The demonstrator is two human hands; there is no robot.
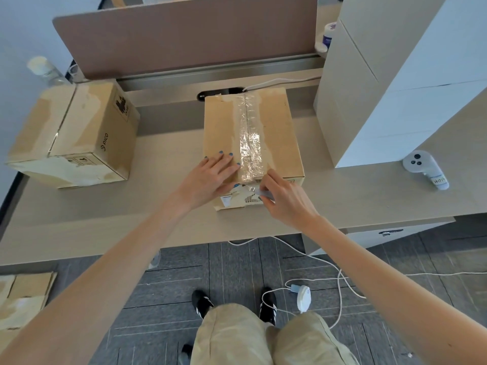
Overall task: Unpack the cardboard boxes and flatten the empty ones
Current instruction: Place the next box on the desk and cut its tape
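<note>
A brown cardboard box (276,133) stands closed in the middle of the desk, with a strip of clear tape (249,143) running along its top seam. My left hand (210,177) lies flat on the box's near left top, fingers straight. At the near end of the tape, my right hand (284,198) holds a small grey blade tool (263,193) whose tip meets the box's front edge. A second taped cardboard box (79,138) sits on the desk's left end.
A tall white box (411,83) fills the desk's right side, with a white controller (424,168) lying in front of it. A brown partition (184,35) closes the back. Flattened cardboard (23,299) lies on the floor at left; white cables and a charger (303,297) lie under the desk.
</note>
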